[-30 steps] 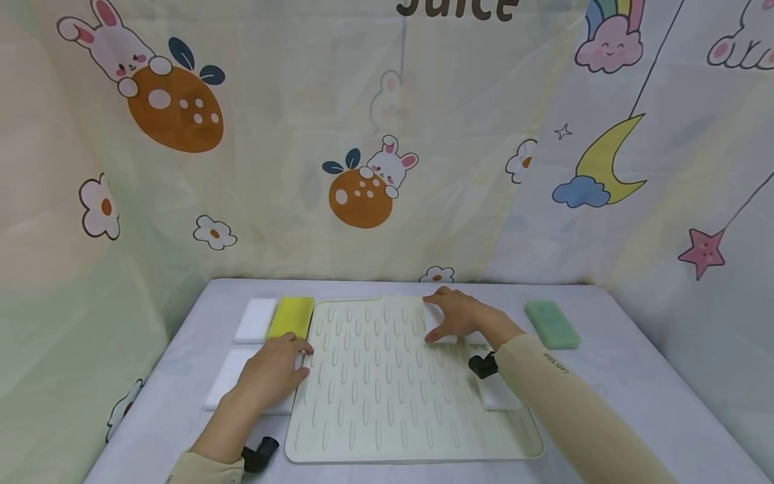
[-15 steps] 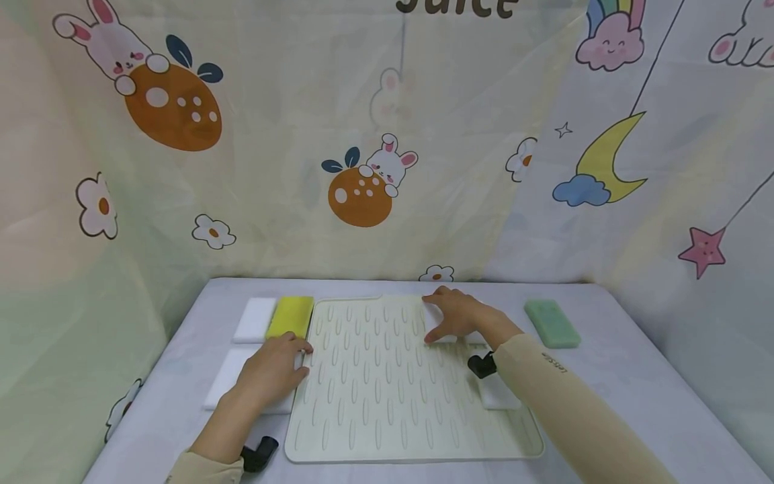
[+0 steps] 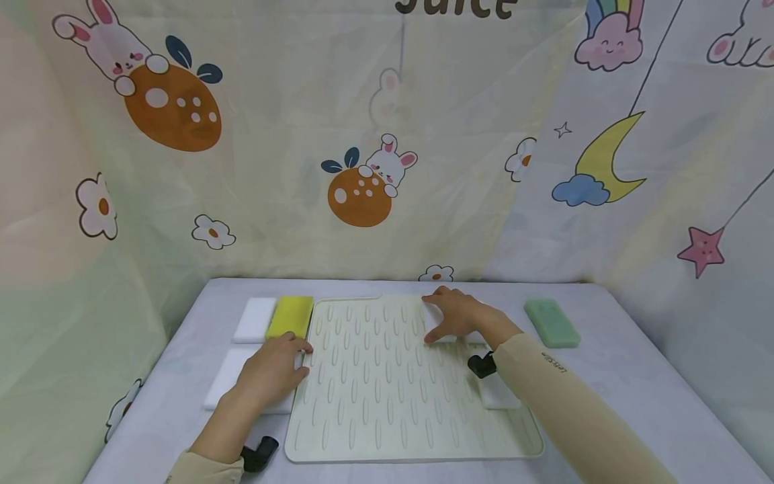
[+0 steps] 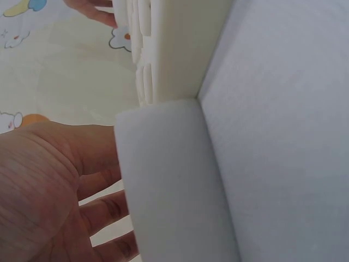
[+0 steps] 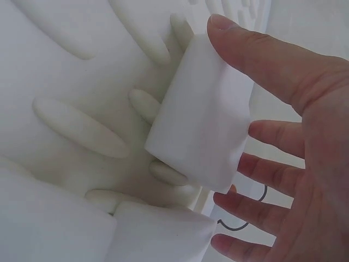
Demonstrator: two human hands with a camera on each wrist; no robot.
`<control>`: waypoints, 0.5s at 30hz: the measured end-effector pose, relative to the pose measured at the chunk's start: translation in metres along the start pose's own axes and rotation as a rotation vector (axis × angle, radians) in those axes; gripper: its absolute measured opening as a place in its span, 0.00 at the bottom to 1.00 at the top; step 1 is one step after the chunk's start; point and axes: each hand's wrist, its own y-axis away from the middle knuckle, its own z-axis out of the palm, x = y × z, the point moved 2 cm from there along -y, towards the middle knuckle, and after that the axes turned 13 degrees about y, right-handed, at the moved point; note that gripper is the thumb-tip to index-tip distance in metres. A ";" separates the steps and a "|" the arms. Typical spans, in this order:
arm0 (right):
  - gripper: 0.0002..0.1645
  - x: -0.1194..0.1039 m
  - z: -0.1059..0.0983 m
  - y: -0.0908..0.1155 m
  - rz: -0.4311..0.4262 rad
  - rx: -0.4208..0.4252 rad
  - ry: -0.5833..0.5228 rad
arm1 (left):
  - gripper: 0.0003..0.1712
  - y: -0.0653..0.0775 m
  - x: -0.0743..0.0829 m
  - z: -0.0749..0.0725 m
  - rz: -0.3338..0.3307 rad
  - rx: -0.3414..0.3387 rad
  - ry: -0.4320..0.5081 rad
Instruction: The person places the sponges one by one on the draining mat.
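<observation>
A cream mat (image 3: 375, 376) with raised oval ridges lies mid-table. Upon its far right part, my right hand (image 3: 456, 314) grips a white sponge block (image 5: 196, 114), thumb on the near side and fingers along the far side; the hand covers part of it in the head view. Two more white blocks sit close by on the mat, one a white block (image 3: 499, 393) nearer the front. At the mat's left edge, my left hand (image 3: 272, 366) rests over white sponge (image 4: 174, 180), its fingers fairly straight in the left wrist view.
Left of the mat, a yellow sponge (image 3: 291, 316) and a white sponge (image 3: 256, 319) lie side by side at the back. A green sponge (image 3: 552, 324) lies at the right on the white-covered table (image 3: 629, 396). A printed cloth (image 3: 272, 161) hangs behind.
</observation>
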 end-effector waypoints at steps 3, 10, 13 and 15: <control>0.60 0.000 -0.001 0.001 -0.001 -0.002 -0.007 | 0.18 0.000 0.000 0.000 -0.002 -0.001 0.002; 0.61 0.001 -0.001 0.003 0.006 -0.006 -0.010 | 0.18 -0.001 0.001 0.000 -0.002 -0.006 0.001; 0.61 0.001 -0.001 0.004 0.010 -0.006 -0.008 | 0.18 0.000 0.001 0.000 -0.008 -0.006 0.000; 0.62 0.002 -0.001 0.004 0.013 -0.005 -0.008 | 0.18 -0.001 0.001 0.000 -0.008 -0.006 0.000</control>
